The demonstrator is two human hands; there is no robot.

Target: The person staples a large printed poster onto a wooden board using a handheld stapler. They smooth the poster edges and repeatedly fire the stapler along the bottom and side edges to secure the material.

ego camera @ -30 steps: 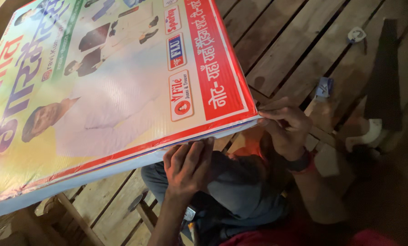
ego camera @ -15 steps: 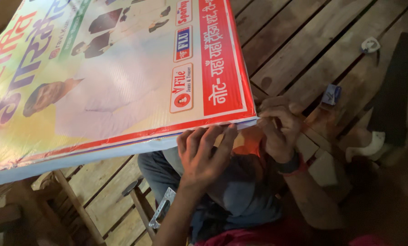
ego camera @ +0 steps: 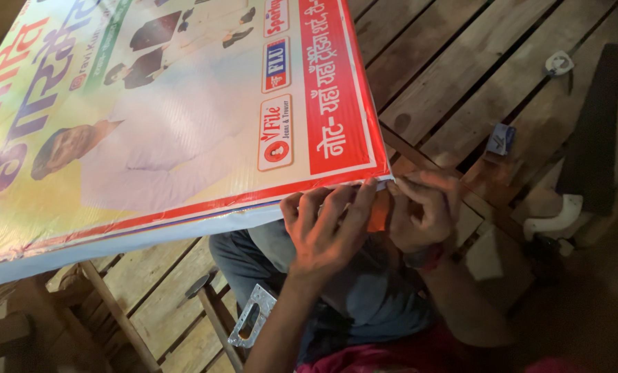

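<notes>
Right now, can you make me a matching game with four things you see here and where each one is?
Things:
1. large printed banner board with red border
2. shiny metal staple gun
3. small blue box
4. left hand

Places:
A. on the wooden planks, far right of the board
B. pressing the board's near corner edge
C. low down, beside the grey-trousered knee
D. tilted across the upper left of the view

Pairs: 1-D, 2-C, 3-A, 4-B
</notes>
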